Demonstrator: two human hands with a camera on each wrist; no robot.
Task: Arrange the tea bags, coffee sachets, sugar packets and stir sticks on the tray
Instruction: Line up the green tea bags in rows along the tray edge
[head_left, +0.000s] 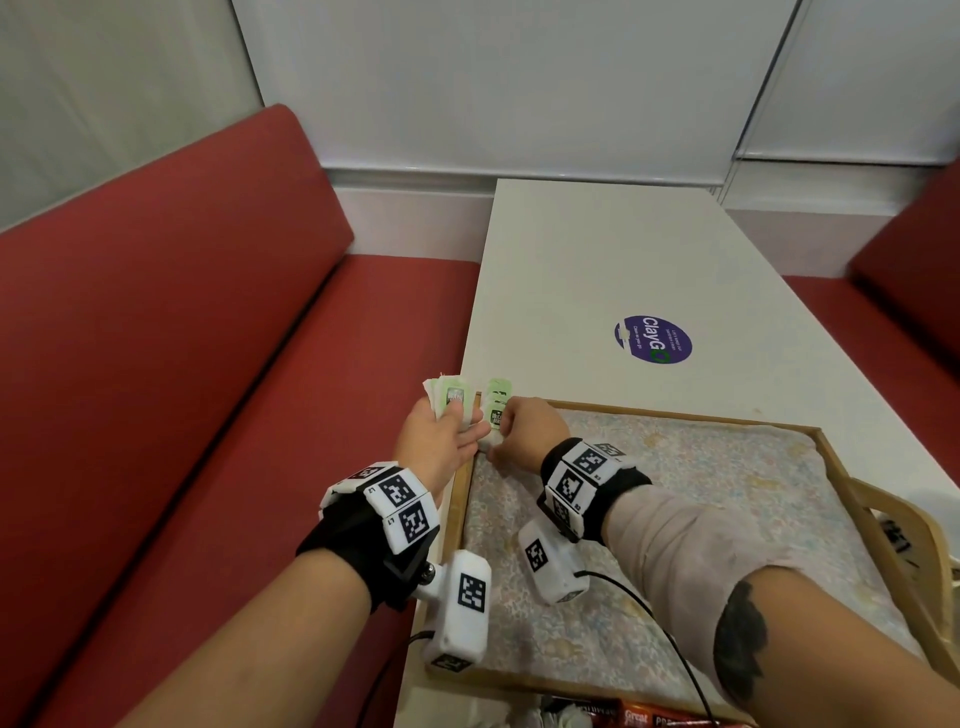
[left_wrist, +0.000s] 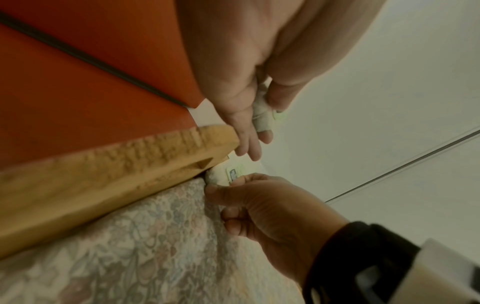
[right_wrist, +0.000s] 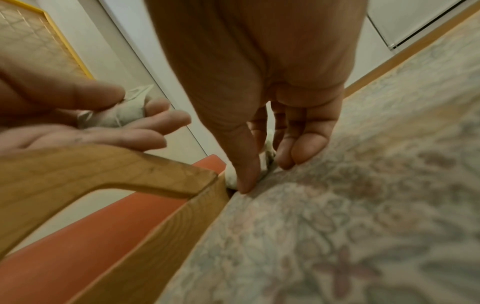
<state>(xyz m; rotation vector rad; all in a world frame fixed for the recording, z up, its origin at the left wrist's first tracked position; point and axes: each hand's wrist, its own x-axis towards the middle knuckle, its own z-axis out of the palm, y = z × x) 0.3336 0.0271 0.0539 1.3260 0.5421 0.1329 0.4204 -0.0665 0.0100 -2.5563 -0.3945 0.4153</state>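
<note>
A wooden tray (head_left: 675, 413) lined with floral cloth lies on the white table (head_left: 597, 260). My left hand (head_left: 457, 421) hovers just off the tray's far left corner and holds a small stack of tea bags (head_left: 451, 400) with green tags, thumb on top. The same stack (right_wrist: 124, 115) lies across the fingers in the right wrist view and shows in the left hand (left_wrist: 255, 144). My right hand (head_left: 498, 441) reaches into that corner and pinches a single tea bag (head_left: 496, 415) against the cloth; thumb and fingers close round this bag (right_wrist: 267, 156). Another green tag (head_left: 500, 387) lies just beyond.
Red-orange sachets (head_left: 639, 717) lie at the near table edge below the tray. A purple round sticker (head_left: 653, 339) marks the table's middle. A red bench (head_left: 182, 364) runs along the left, another at the far right. Dark small items (head_left: 893, 535) sit beside the tray's right handle.
</note>
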